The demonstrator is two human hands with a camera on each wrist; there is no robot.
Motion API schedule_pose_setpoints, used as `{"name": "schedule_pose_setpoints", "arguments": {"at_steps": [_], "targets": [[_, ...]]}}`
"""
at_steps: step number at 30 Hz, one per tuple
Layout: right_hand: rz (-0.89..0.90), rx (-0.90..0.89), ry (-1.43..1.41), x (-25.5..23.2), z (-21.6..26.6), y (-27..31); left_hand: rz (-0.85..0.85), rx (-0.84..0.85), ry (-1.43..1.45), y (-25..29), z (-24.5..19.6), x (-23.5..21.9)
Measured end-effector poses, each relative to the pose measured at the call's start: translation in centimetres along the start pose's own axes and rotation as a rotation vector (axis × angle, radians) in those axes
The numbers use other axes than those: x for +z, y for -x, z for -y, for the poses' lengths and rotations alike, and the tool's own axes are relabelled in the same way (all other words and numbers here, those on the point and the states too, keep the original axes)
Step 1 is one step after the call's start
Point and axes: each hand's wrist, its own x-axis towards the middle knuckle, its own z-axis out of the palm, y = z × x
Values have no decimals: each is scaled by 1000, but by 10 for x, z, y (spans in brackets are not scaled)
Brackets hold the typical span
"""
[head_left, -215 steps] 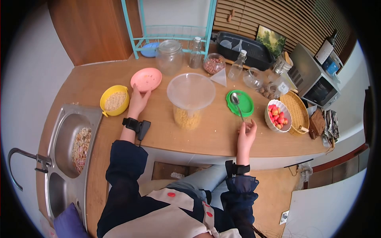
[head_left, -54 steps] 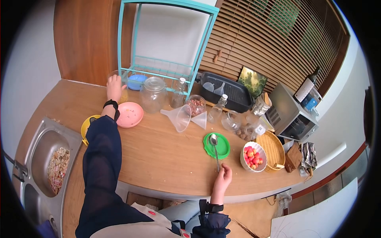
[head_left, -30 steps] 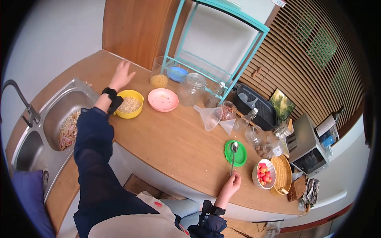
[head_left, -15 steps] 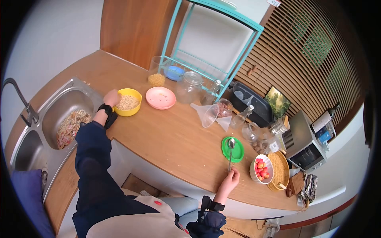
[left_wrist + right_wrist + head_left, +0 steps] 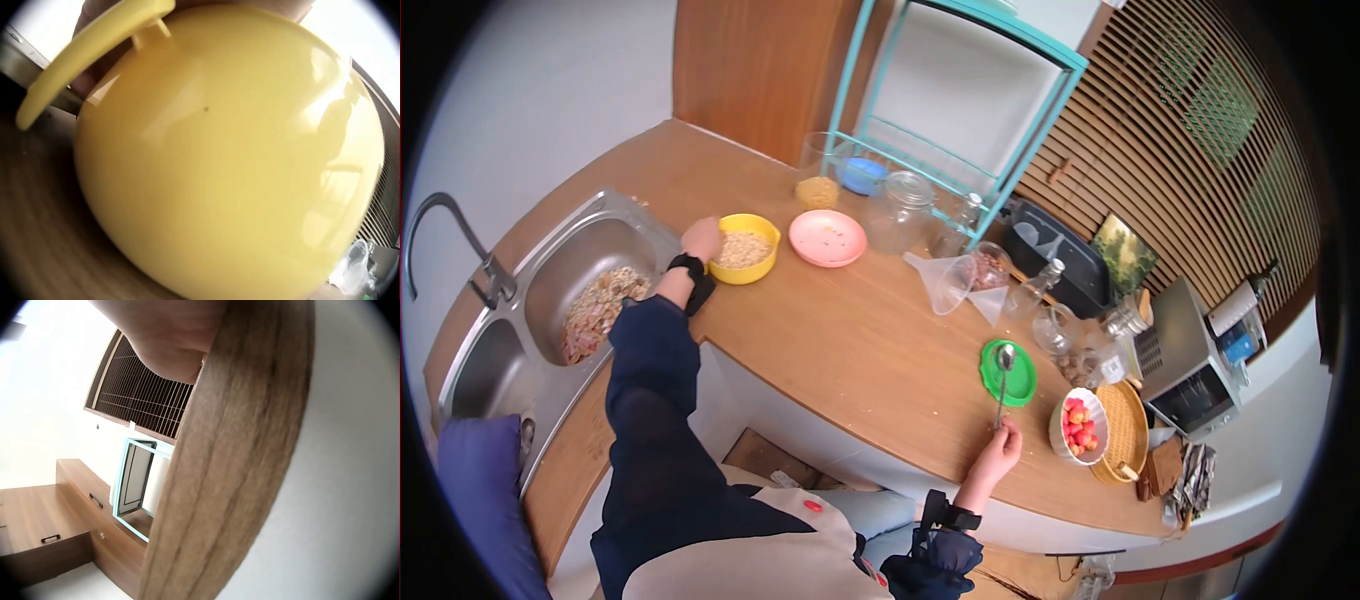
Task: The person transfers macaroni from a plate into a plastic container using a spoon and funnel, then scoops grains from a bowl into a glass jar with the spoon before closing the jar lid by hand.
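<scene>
Yellow bowl (image 5: 744,250) of oats is sitting on the table (image 5: 850,340) just beside the sink (image 5: 580,290); the left hand (image 5: 702,238) is gripping its near rim, fingers curled. The right hand (image 5: 996,458) is pinching the spoon (image 5: 1002,380) handle, well apart from the sink.

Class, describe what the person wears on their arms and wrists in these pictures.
Both arms have sheer dark navy sleeves. The left hand and right hand are bare. Each wrist carries a black strap; the left one bears a small black device.
</scene>
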Motion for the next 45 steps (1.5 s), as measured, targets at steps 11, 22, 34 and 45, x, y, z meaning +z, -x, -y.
{"name": "schedule_pose_setpoints", "arguments": {"at_steps": [11, 22, 34, 45], "targets": [[-47, 5, 23, 1, 7, 2, 26, 20, 101, 0, 2, -4], [-134, 34, -18, 1, 9, 2, -440, 558, 193, 81, -93, -34], [275, -640, 680, 27, 56, 23, 197, 922, 529, 119, -210, 22], [1053, -840, 933, 125, 79, -1, 579, 961, 699, 105, -203, 46]]}}
